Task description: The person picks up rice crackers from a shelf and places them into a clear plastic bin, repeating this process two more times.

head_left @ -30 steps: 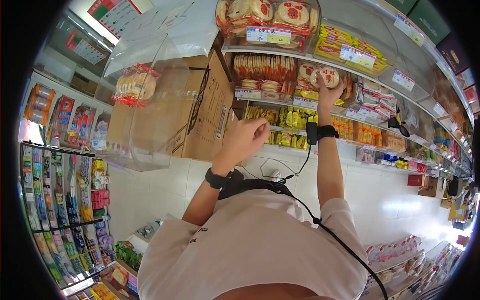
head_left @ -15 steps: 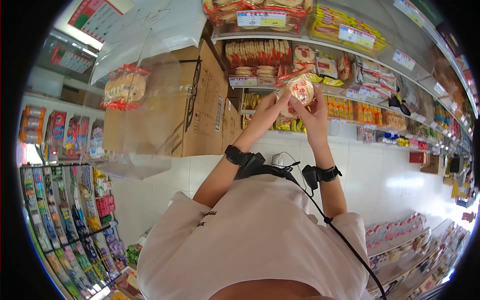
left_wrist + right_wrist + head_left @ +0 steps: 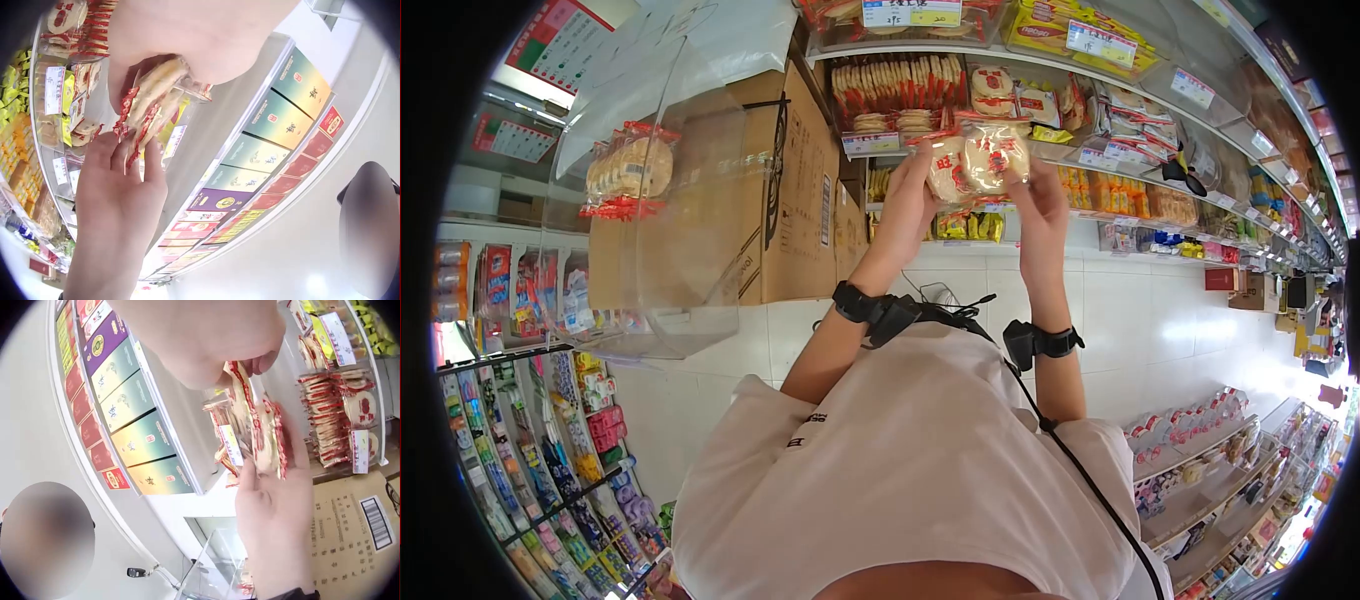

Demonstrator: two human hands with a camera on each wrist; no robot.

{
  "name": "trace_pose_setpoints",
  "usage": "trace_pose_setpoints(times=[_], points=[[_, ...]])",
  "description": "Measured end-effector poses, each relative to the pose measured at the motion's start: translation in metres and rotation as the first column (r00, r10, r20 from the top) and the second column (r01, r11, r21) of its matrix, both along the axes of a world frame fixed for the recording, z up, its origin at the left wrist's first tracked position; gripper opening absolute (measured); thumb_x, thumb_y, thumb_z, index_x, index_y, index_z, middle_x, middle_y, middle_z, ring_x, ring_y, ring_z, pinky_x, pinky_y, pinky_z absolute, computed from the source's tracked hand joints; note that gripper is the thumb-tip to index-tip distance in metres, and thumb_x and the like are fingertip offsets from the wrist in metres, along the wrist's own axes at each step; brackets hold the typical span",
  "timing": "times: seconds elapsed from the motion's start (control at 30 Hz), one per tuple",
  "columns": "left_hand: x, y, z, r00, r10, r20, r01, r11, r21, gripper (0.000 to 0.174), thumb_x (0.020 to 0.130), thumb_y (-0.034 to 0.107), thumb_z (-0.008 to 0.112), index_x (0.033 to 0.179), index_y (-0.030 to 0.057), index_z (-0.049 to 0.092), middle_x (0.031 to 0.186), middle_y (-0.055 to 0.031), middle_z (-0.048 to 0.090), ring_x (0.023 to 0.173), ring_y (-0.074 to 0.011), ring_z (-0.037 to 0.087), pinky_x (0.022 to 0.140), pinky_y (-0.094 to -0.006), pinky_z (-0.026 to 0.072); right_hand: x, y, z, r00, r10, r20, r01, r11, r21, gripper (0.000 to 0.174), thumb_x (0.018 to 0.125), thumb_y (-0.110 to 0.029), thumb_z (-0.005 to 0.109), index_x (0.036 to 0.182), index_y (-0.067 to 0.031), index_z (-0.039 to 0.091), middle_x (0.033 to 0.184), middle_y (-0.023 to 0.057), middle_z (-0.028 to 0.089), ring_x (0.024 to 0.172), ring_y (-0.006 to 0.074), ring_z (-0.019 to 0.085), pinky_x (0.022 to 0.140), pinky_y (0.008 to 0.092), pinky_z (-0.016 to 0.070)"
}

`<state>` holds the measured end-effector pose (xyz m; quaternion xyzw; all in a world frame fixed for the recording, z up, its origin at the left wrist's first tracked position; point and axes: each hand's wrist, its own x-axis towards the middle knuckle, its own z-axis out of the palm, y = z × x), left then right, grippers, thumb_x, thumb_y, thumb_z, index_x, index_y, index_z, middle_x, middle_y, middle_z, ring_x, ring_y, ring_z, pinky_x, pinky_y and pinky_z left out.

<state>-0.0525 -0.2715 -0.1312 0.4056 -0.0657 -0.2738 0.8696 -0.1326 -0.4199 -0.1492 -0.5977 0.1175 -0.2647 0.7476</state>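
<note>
Both hands hold wrapped rice crackers (image 3: 997, 160) up in front of the shelf. They are pale, round and flat, in clear film with red print. Two rounds show side by side in the head view, and edge-on the wrist views show red seams along the film. My left hand (image 3: 908, 205) grips the left side, fingers partly hidden behind the film. The right side is pinched by my right hand (image 3: 1043, 203), its thumb near the lower corner. From the left wrist camera, the right hand (image 3: 125, 181) faces the near left hand (image 3: 187, 44) across the crackers (image 3: 147, 106).
Behind the hands, a shelf bin holds a row of similar crackers (image 3: 900, 85). Yellow packets (image 3: 970, 228) lie on the shelf below. To the left stand a cardboard box (image 3: 800, 200) and a clear bin (image 3: 690, 320) with a cracker pack (image 3: 630, 170). A black cable hangs across the shirt.
My right hand has brought the crackers from the shelf bin toward the left hand, which has moved up and taken hold too. Since then the crackers have turned flat, spread between both hands.
</note>
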Motion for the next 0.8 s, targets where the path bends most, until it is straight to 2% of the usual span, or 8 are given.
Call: trace_pose_setpoints(times=[0.03, 0.13, 0.23, 0.33, 0.47, 0.63, 0.7, 0.8], points=[[0.0, 0.001, 0.001, 1.0, -0.016, -0.018, 0.015, 0.998, -0.064, 0.055, 0.106, 0.049, 0.056, 0.128, -0.0017, 0.057, 0.119, -0.0095, 0.067, 0.108, -0.0142, 0.067, 0.092, -0.0337, 0.0553, 0.0, 0.007, 0.001, 0.999, 0.044, -0.007, -0.044, 0.998, -0.051, 0.03, 0.097, -0.008, 0.072, 0.125, 0.0002, 0.062, 0.117, 0.0064, 0.066, 0.106, 0.0113, 0.062, 0.091, 0.0281, 0.0508], [0.0, 0.009, -0.006, 0.978, -0.024, 0.207, -0.031, 0.966, 0.258, 0.048, 0.102, 0.041, 0.067, 0.125, -0.0004, 0.058, 0.117, -0.0105, 0.068, 0.107, -0.0139, 0.067, 0.09, -0.032, 0.0564, 0.004, 0.027, 0.0, 0.999, -0.035, -0.025, 0.027, 0.959, -0.281, 0.035, 0.095, -0.008, 0.075, 0.127, 0.0004, 0.062, 0.114, 0.0062, 0.062, 0.102, 0.0122, 0.061, 0.087, 0.0282, 0.0521], [0.002, 0.016, -0.007, 0.992, 0.031, 0.123, -0.055, 0.979, 0.198, 0.045, 0.098, 0.032, 0.074, 0.124, -0.0005, 0.056, 0.115, -0.0107, 0.068, 0.107, -0.013, 0.066, 0.089, -0.0309, 0.0565, 0.009, 0.031, 0.0, 0.999, 0.023, -0.025, -0.03, 0.952, -0.304, 0.041, 0.092, -0.009, 0.077, 0.129, 0.0013, 0.061, 0.111, 0.0062, 0.058, 0.1, 0.0138, 0.06, 0.083, 0.0289, 0.0536], [0.008, 0.03, -0.013, 0.991, -0.025, 0.132, -0.015, 0.957, 0.29, 0.046, 0.098, 0.026, 0.074, 0.128, -0.0017, 0.053, 0.119, -0.0105, 0.067, 0.109, -0.0136, 0.066, 0.09, -0.0306, 0.0563, 0.011, 0.033, -0.005, 0.995, 0.082, -0.064, -0.098, 0.943, -0.317, 0.041, 0.094, -0.01, 0.075, 0.131, 0.0009, 0.062, 0.112, 0.0054, 0.06, 0.102, 0.0138, 0.061, 0.085, 0.0293, 0.0538], [0.004, 0.039, -0.006, 0.982, 0.061, 0.18, -0.092, 0.981, 0.17, 0.046, 0.099, 0.019, 0.072, 0.134, -0.0015, 0.05, 0.125, -0.0099, 0.064, 0.112, -0.0134, 0.064, 0.092, -0.0308, 0.0558, 0.02, 0.006, -0.003, 0.962, 0.247, -0.119, -0.269, 0.934, -0.235, 0.037, 0.1, -0.019, 0.07, 0.131, -0.0002, 0.063, 0.116, 0.0054, 0.066, 0.107, 0.0119, 0.062, 0.089, 0.0296, 0.053], [-0.001, 0.06, -0.004, 0.961, 0.129, 0.246, -0.189, 0.953, 0.237, 0.045, 0.1, 0.014, 0.069, 0.137, 0.0, 0.048, 0.129, -0.0089, 0.063, 0.112, -0.0121, 0.063, 0.093, -0.0291, 0.0535, 0.102, -0.118, -0.053, 0.991, -0.081, -0.103, 0.041, 0.94, -0.338, 0.034, 0.101, -0.024, 0.065, 0.121, 0.0031, 0.07, 0.101, 0.0076, 0.075, 0.094, 0.016, 0.068, 0.086, 0.0319, 0.0525], [-0.002, 0.064, -0.009, 0.961, 0.143, 0.236, -0.202, 0.948, 0.248, 0.044, 0.1, 0.014, 0.07, 0.137, 0.0, 0.049, 0.128, -0.0087, 0.064, 0.112, -0.0117, 0.063, 0.093, -0.0288, 0.0529, 0.141, -0.151, -0.075, 0.962, -0.221, -0.163, 0.136, 0.899, -0.416, 0.048, 0.095, -0.039, 0.07, 0.117, 0.0043, 0.072, 0.103, 0.0145, 0.076, 0.094, 0.0217, 0.071, 0.086, 0.0358, 0.0534], [-0.006, 0.069, -0.008, 0.964, 0.162, 0.212, -0.212, 0.946, 0.243, 0.043, 0.1, 0.015, 0.069, 0.135, -0.0001, 0.05, 0.126, -0.0083, 0.065, 0.111, -0.0114, 0.063, 0.093, -0.0286, 0.0525, 0.19, -0.172, -0.095, 0.836, -0.41, -0.365, 0.065, 0.734, -0.676, 0.079, 0.084, -0.058, 0.076, 0.123, 0.0104, 0.068, 0.11, 0.0217, 0.075, 0.108, 0.0286, 0.071, 0.093, 0.0379, 0.0529]])
